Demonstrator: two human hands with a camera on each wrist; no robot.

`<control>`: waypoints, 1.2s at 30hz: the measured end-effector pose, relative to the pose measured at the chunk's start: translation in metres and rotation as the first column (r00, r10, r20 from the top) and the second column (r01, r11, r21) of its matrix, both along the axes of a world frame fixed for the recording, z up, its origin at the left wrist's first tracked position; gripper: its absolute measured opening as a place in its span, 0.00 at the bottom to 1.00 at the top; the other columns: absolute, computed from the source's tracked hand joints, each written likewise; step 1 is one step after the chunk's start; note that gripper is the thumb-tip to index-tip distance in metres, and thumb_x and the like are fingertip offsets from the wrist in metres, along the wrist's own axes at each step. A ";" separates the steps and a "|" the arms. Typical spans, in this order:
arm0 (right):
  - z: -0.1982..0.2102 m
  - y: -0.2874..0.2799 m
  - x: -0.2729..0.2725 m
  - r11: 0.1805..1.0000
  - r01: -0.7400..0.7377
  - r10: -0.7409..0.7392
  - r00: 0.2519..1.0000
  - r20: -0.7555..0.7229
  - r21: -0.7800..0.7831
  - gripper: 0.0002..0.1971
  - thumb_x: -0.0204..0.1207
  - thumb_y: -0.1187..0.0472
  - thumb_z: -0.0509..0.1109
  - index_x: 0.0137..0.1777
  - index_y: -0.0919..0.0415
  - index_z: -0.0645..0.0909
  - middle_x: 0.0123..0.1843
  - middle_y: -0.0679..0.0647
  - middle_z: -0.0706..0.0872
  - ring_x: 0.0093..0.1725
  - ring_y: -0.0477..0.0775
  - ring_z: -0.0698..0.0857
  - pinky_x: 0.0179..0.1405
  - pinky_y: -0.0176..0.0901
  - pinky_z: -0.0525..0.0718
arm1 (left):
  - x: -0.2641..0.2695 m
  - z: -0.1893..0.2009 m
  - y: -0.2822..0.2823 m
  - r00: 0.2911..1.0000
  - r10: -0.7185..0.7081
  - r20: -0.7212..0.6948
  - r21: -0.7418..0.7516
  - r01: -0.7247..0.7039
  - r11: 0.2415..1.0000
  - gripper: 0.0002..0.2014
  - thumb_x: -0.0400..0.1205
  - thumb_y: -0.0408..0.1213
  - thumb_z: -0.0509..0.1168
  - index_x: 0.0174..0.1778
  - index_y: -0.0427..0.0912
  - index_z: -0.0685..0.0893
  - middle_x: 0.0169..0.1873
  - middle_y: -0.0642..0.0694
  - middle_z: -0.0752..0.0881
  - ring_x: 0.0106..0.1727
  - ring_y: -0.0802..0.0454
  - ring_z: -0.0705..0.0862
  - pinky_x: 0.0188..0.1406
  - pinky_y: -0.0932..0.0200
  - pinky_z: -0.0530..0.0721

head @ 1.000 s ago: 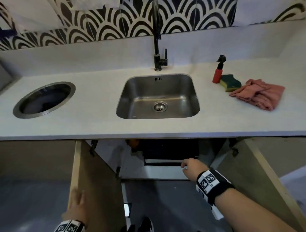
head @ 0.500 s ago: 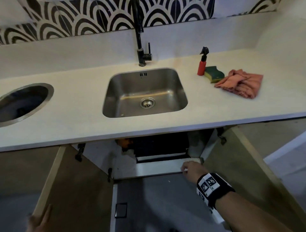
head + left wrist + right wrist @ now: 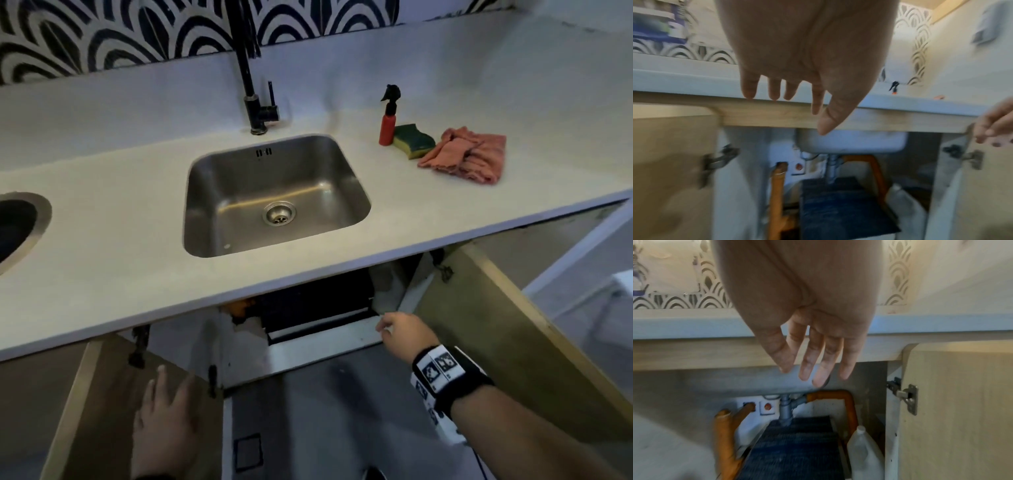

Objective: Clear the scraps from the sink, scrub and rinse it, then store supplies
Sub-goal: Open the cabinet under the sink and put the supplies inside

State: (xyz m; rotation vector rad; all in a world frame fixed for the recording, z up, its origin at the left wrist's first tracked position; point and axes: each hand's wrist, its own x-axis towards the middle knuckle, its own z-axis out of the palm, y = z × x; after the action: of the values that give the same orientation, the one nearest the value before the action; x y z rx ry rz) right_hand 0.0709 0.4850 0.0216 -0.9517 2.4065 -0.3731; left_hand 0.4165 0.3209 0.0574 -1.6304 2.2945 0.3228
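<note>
Brushed steel sink (image 3: 219, 192), matt pale worktop (image 3: 113, 219), soft pink cloth (image 3: 469, 156), wood-grain cabinet doors (image 3: 496, 329).

From my remote feed: a white countertop (image 3: 102, 219) runs below a wall of black-and-white scalloped tiles (image 3: 113, 34). Beneath it, two pale wood cabinet doors (image 3: 507, 346) stand open over a grey floor (image 3: 342, 418), with orange pipes (image 3: 849, 404) inside.
</note>
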 end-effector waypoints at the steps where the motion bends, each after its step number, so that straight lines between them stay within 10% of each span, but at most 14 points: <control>1: 0.006 0.002 -0.004 0.999 0.037 -0.038 0.999 -0.015 -0.039 0.11 0.77 0.60 0.62 0.53 0.52 0.84 0.60 0.52 0.85 0.58 0.56 0.83 0.57 0.46 0.82 | -0.015 0.000 0.001 0.993 -0.093 -0.078 -0.011 0.093 0.996 0.31 0.83 0.44 0.59 0.80 0.63 0.54 0.84 0.47 0.41 0.84 0.44 0.47 0.81 0.45 0.60; 6: 0.048 0.013 -0.049 0.948 0.227 -0.246 0.967 -0.062 -0.224 0.08 0.78 0.59 0.62 0.48 0.50 0.84 0.51 0.51 0.85 0.48 0.55 0.84 0.46 0.46 0.83 | -0.065 -0.013 -0.003 0.916 -0.232 -0.328 0.098 0.277 0.956 0.22 0.81 0.42 0.64 0.71 0.58 0.72 0.81 0.52 0.61 0.76 0.52 0.69 0.72 0.57 0.72; 17: 0.098 -0.009 -0.208 0.926 0.240 -0.301 0.935 -0.187 -0.290 0.10 0.78 0.60 0.63 0.55 0.53 0.82 0.65 0.55 0.77 0.61 0.57 0.79 0.58 0.45 0.76 | -0.258 0.031 0.021 0.681 -0.438 -0.587 -0.167 0.428 0.888 0.14 0.82 0.38 0.62 0.61 0.56 0.82 0.69 0.59 0.76 0.70 0.58 0.73 0.66 0.64 0.73; 25: 0.096 -0.043 -0.302 0.967 0.054 -0.135 0.936 -0.325 -0.247 0.23 0.74 0.61 0.65 0.70 0.57 0.76 0.74 0.59 0.71 0.75 0.62 0.69 0.75 0.52 0.68 | -0.392 0.044 0.023 0.664 -0.524 -0.533 -0.203 0.501 0.841 0.18 0.82 0.39 0.59 0.69 0.56 0.77 0.76 0.57 0.68 0.77 0.56 0.65 0.70 0.60 0.69; 33: 0.074 -0.072 -0.357 0.988 0.038 0.010 0.952 -0.307 0.149 0.40 0.82 0.50 0.61 0.83 0.44 0.35 0.85 0.60 0.37 0.84 0.67 0.50 0.81 0.66 0.50 | -0.444 0.031 0.024 0.698 -0.588 -0.409 -0.135 0.592 0.795 0.21 0.85 0.44 0.55 0.76 0.56 0.70 0.82 0.52 0.61 0.82 0.51 0.60 0.77 0.56 0.65; 36: 0.068 -0.081 -0.366 0.982 0.043 0.022 0.941 -0.338 0.184 0.38 0.81 0.44 0.59 0.84 0.46 0.40 0.86 0.57 0.44 0.83 0.65 0.55 0.79 0.67 0.55 | -0.444 0.030 0.024 0.685 -0.620 -0.383 -0.149 0.616 0.773 0.20 0.86 0.44 0.53 0.76 0.54 0.70 0.82 0.49 0.62 0.82 0.48 0.60 0.76 0.54 0.63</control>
State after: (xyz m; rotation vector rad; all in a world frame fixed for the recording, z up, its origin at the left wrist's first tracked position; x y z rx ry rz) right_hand -0.2952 0.4044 0.0899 -0.9811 2.6975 0.0242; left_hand -0.0278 0.3447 0.0870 -0.7172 2.9962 0.5242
